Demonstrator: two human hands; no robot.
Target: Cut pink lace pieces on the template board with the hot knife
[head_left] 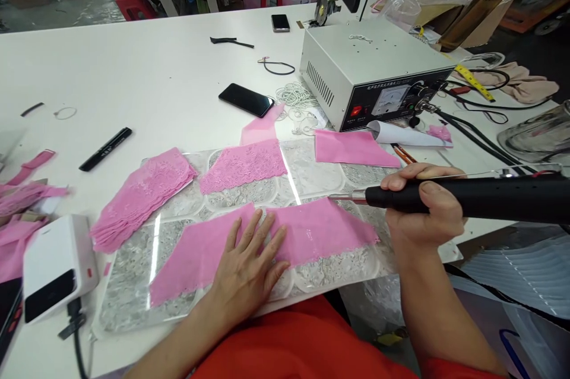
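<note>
My left hand (249, 263) lies flat with its fingers spread, over the meeting edges of two pink fabric pieces, the left one (196, 257) and the right one (323, 233). Both lie on a grey marbled mat (129, 299). My right hand (427, 204) is wrapped round a black-handled tool (499, 198), whose thin metal tip touches or hovers at the upper edge of the right piece. A scalloped lace piece (244, 166) lies above them. A pile of pink lace pieces (142, 198) is at the mat's left, and another pink piece (354, 148) is at its upper right.
A grey control box (374, 70) with cables stands behind the mat. Two phones, one nearer (246, 100), a black marker (105, 149), a white power bank (60, 266), pink scraps at far left and a glass jar (541, 129) lie around.
</note>
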